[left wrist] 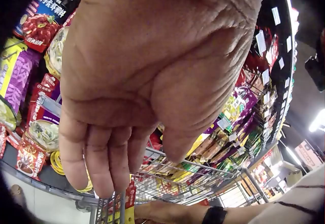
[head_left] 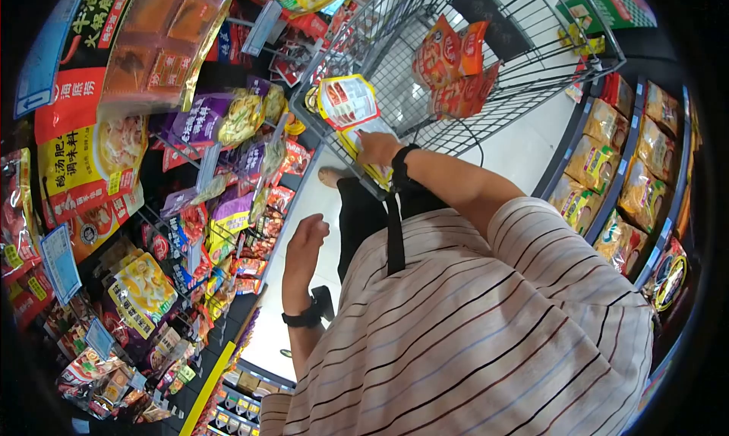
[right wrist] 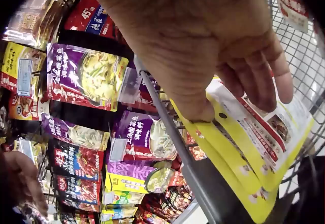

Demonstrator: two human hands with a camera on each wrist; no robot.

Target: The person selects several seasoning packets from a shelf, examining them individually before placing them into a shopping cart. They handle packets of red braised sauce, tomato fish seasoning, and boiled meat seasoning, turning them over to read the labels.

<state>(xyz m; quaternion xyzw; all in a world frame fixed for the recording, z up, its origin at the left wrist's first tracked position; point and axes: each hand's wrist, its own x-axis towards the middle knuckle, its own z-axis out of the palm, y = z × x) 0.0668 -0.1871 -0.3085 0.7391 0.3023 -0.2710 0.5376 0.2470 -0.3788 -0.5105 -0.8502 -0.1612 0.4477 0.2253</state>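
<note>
My right hand pinches a small stack of yellow-edged seasoning packets at their upper edge, thumb on one side and fingers across the white printed face. The packets hang beside the grey handle bar of a wire shopping cart. My left hand is held in the air between my body and the hanging packets, holding nothing. Its fingers are loosely extended in the left wrist view, and the same hand shows at the left edge of the right wrist view.
Red-orange snack bags lie in the cart. On the left, a rack of hanging seasoning pouches with blue price tags stands close by. Shelves of packaged bread line the right side, and pale floor runs between.
</note>
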